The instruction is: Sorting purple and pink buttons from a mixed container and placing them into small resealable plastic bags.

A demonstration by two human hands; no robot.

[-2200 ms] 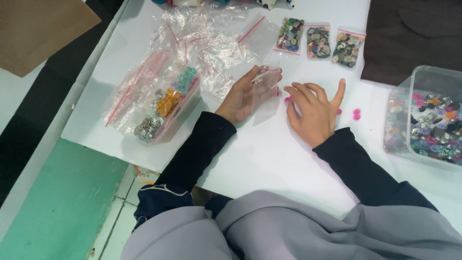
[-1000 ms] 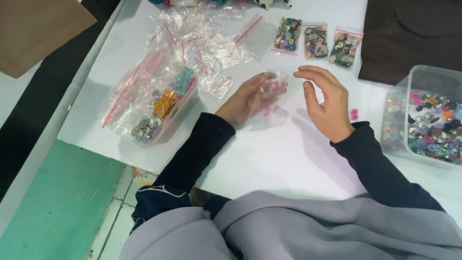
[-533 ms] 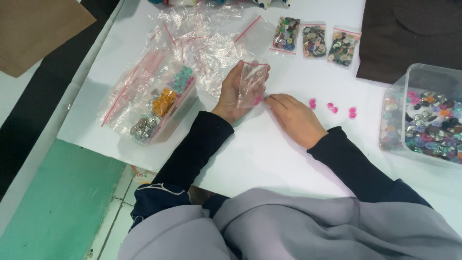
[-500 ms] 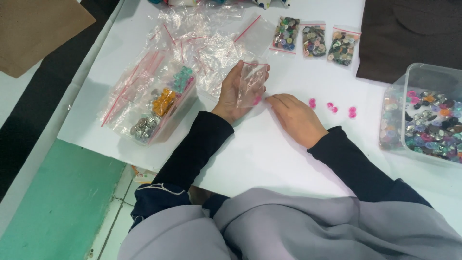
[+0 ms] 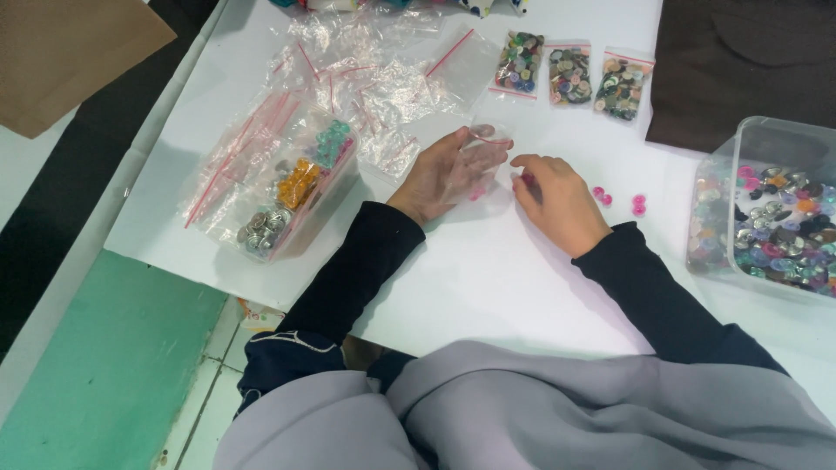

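Two bare hands are shown on a white table (image 5: 488, 287), seen from above. A small clear zip bag (image 5: 483, 161) is held open in the left hand (image 5: 440, 174), whose fingers are loosely curled around it; at least one pink button appears already inside, though the exact count cannot be told. The right hand (image 5: 557, 200), just at three o'clock of the bag, is closed in a pinch on what appears to be a pink button (image 5: 528, 178) at the bag's mouth. Three loose pink buttons (image 5: 618, 200) remain on the table at three o'clock of the right hand, so the bagging is judged partly done, with these left to be gathered.

Three filled bags of mixed buttons (image 5: 570, 74) are laid in a row at twelve o'clock, suggesting finished portions. A heap of empty clear bags with red zip strips (image 5: 374, 83) lies at eleven o'clock. At nine o'clock, a larger bag of sorted buttons (image 5: 292, 196) in teal, orange and silver is seen. A clear plastic tub of mixed buttons (image 5: 771, 218) stands at three o'clock, well apart from the hands.
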